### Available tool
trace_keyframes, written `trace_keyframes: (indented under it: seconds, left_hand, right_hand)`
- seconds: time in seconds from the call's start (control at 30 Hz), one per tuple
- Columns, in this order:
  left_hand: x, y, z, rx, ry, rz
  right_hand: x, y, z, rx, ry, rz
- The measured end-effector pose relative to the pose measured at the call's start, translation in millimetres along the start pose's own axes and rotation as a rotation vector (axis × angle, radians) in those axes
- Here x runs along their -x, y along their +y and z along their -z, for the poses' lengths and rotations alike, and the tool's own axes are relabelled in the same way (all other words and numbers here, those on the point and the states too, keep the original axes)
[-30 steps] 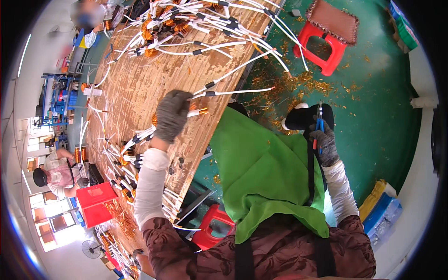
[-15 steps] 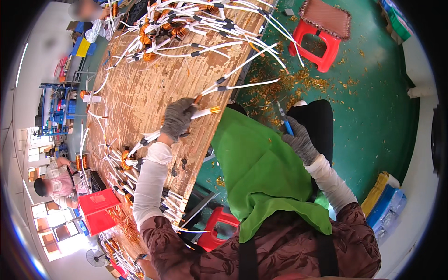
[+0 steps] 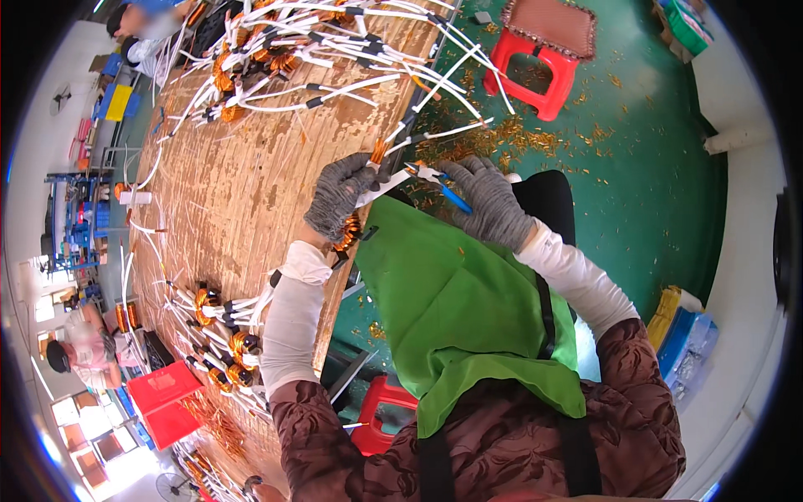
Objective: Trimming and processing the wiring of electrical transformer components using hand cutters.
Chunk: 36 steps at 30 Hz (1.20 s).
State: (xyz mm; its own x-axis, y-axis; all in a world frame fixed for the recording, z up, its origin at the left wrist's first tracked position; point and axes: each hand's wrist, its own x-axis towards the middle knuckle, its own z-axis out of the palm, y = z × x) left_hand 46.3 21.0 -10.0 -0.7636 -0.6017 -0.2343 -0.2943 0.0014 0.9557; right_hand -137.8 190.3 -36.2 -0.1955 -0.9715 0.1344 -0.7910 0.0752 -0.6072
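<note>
In my grey-gloved left hand (image 3: 337, 199), closed at the table's edge, is a copper-wound coil (image 3: 350, 232) with white-sleeved leads. Part of the coil is hidden under the hand. A white sleeve (image 3: 386, 187) sticks out from it to the right, and bare copper wire ends (image 3: 378, 151) show just above the fingers. My right hand (image 3: 488, 201), also gloved, is closed on blue-handled cutters (image 3: 452, 196). Their jaws are at the outer end of the white sleeve; whether they grip it cannot be made out.
Many coils with white leads (image 3: 335, 54) are heaped at the table's far end, more coils (image 3: 242, 345) beside my left arm. A red stool (image 3: 548, 84) with a cushion stands on the green floor among copper scraps (image 3: 519, 142). A red bin (image 3: 163, 389) and co-workers are at left.
My right hand has brought the cutters left and up to the lead in my left hand. The left hand has turned and moved slightly right, and the coil now shows below it.
</note>
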Motion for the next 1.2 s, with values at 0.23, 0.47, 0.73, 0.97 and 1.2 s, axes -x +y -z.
trace_keyframes:
  seconds: [0.23, 0.47, 0.73, 0.97, 1.2]
  left_hand:
    - [2, 2, -4, 0.147, 0.022, 0.049]
    - [6, -1, 6, 0.302, -0.055, 0.080]
    - [0, -14, 7, 0.263, -0.016, 0.009]
    - [4, -10, -15, 0.128, 0.195, -0.137]
    - [2, -15, -16, -0.172, 0.234, -0.161]
  right_hand:
    - [-29, 3, -7, 0.032, -0.004, 0.182]
    - [-49, 12, 3, -0.030, -0.027, 0.386]
    - [-72, 6, 10, 0.261, -0.059, 0.539]
    - [-18, -20, -63, -0.342, 0.260, 0.061]
    - [-11, -43, -16, -1.624, -0.354, -0.648]
